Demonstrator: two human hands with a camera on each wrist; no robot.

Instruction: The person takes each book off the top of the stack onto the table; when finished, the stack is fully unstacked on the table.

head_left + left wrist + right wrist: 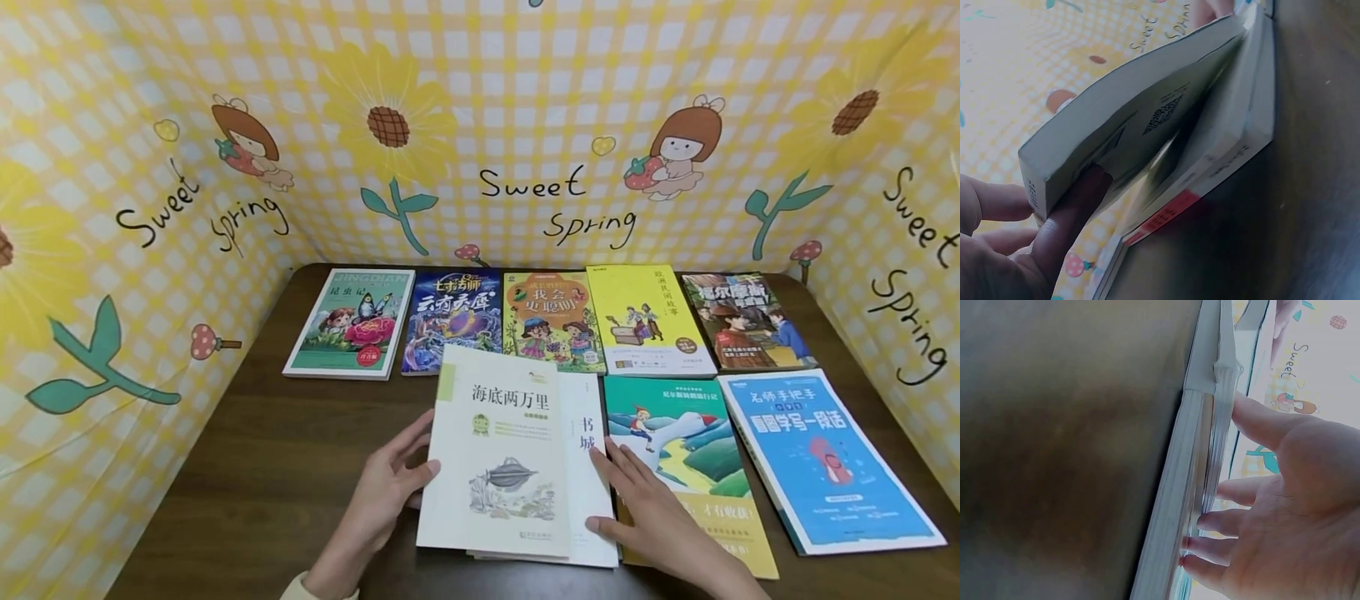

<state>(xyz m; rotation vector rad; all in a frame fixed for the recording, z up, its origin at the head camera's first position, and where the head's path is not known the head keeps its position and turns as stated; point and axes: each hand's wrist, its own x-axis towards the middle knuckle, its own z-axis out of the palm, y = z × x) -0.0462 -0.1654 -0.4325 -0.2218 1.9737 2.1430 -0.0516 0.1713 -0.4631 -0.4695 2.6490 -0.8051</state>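
Observation:
My left hand (390,471) pinches the left edge of a cream book (495,450) with an airship drawing on its cover. In the left wrist view, that book (1129,106) is tilted up at its spine side, with the thumb on its back cover and fingers at the spine. Underneath lies a white book (592,500), mostly hidden, on at least one more book. With its fingers extended, my right hand (645,500) touches the right edge of the white book. The right wrist view shows its fingertips against the stacked page edges (1210,456).
Right of the stack lie a green-and-yellow book (690,442) and a blue book (825,458). Behind is a row of several books, from a butterfly-cover book (348,325) to a dark book (750,321). Checked yellow cloth (510,100) walls surround the brown table (247,483).

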